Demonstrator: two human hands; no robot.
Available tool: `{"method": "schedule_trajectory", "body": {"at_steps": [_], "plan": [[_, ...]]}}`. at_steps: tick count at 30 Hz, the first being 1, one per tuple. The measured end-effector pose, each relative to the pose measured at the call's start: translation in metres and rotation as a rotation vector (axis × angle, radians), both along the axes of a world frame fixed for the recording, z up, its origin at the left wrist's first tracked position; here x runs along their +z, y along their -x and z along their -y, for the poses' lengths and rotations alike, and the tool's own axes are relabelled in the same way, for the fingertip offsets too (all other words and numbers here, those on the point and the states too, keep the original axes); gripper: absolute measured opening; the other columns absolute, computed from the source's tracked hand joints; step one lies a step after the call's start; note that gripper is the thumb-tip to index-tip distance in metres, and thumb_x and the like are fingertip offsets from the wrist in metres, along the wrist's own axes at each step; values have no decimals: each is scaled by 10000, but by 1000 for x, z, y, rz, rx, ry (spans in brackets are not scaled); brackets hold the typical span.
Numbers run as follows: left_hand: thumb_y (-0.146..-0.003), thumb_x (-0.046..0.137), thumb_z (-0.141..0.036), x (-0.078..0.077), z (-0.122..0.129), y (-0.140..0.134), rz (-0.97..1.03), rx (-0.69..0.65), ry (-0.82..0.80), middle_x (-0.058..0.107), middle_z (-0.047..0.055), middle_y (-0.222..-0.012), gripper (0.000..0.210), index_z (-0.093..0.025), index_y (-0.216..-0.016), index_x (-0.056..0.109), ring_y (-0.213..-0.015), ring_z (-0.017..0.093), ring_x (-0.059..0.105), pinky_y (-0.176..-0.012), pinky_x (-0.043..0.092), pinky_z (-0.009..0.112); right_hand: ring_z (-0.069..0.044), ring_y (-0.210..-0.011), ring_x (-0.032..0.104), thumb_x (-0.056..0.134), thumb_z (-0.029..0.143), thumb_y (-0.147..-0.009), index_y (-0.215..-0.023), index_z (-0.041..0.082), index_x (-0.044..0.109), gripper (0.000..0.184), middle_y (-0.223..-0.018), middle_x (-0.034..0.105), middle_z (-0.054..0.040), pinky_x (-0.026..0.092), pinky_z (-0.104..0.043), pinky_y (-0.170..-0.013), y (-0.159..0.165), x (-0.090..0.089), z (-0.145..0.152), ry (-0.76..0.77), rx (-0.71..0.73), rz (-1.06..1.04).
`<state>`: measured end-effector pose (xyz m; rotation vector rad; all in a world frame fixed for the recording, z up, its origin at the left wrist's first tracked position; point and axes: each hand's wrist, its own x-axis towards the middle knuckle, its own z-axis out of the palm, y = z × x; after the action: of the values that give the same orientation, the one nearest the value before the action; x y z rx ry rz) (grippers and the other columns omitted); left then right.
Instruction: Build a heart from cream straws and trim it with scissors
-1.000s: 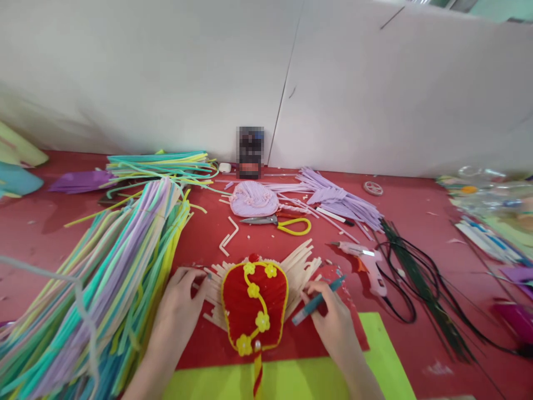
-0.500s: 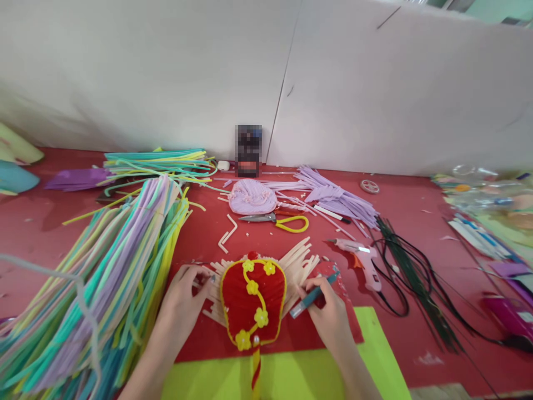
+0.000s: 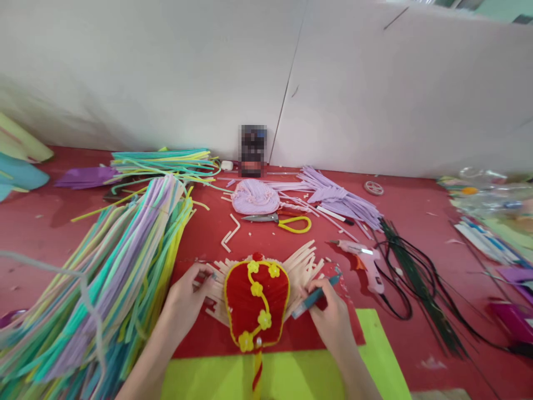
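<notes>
A red fan-shaped piece (image 3: pixel 244 294) with a yellow edge, yellow flowers and a red-and-yellow striped handle (image 3: pixel 257 372) lies face up before me. Cream pipe cleaners (image 3: pixel 303 264) spread out from under both its sides. At its left, my left hand (image 3: pixel 189 294) pinches the ends of the cream strips, though its fingertips are partly hidden. On the other side, my right hand (image 3: pixel 333 316) grips a slim teal pen-like tool (image 3: pixel 313 299); its pale end points down left towards the strips. Beneath the fan is a red sheet (image 3: pixel 208 341) over a lime-green one (image 3: pixel 216 378).
Bundled coloured pipe cleaners (image 3: pixel 104 278) fill the left side. Behind the fan are yellow-handled scissors (image 3: pixel 287 220), a lilac coiled piece (image 3: pixel 255 197) and a phone (image 3: pixel 252 150) against the white wall. At right lie a glue gun (image 3: pixel 366 261), its black cord and dark green stems (image 3: pixel 410 283).
The whole view has shifted slightly, so things appear a little further right. Both hands keep almost the same pose beside the fan, and the teal tool stays in the right hand.
</notes>
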<state>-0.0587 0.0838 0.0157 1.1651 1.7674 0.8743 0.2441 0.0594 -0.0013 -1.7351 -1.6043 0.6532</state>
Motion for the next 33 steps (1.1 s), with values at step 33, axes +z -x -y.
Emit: {"method": "schedule_trajectory", "body": {"at_steps": [33], "plan": [[-925,514,-218,6,19,-31,-552,-483,-670,637,35,-971,110,-232,-1002,591,-869,167,625,-767,515,274,-75,-541,493,572,290,-902,-723,219,422,243,-646,548,50,401,-184,-560,-15,40,-37,-285,246,172]]}}
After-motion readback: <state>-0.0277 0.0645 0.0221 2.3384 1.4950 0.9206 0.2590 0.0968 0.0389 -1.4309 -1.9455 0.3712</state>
